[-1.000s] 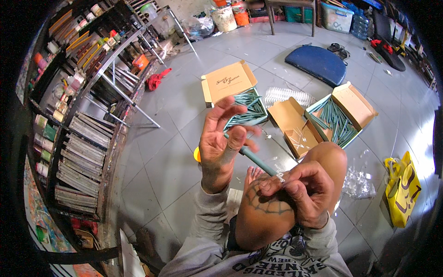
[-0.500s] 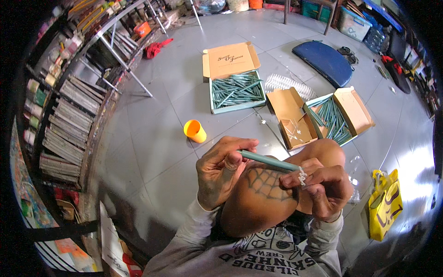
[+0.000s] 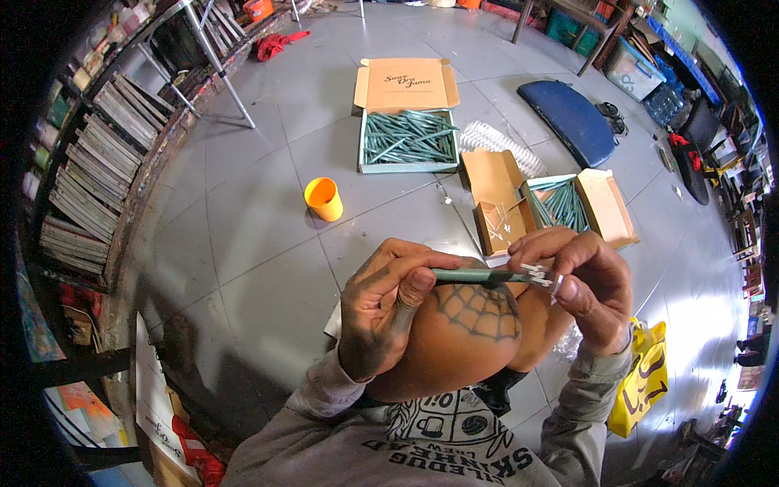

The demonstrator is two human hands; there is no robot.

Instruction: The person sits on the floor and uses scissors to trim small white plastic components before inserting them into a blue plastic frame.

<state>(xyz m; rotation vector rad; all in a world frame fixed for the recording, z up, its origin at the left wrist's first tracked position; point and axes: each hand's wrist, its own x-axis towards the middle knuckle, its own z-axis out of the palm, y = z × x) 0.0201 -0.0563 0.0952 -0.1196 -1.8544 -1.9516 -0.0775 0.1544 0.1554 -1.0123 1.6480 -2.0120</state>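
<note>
Level above my raised knee, a slim green pen lies between my two hands. My left hand is closed on its left end, thumb and fingers pinching it. At the other end, my right hand pinches a small clear label with white marks, its thumb below and fingers above. The label overlaps the pen's darker right end; whether it is stuck there I cannot tell. Beyond my hands, an open box holds many similar green pens, and a second open box to the right holds more.
An orange cup stands on the tiled floor, left of the boxes. A coiled clear strip and a small brown box with white bits lie between the boxes. Farther right is a blue cushion; a yellow bag lies near my right arm.
My right hand has risen and shifted right, from the pen's end to holding the clear label there. The pen is now more level. The view has shifted slightly.
</note>
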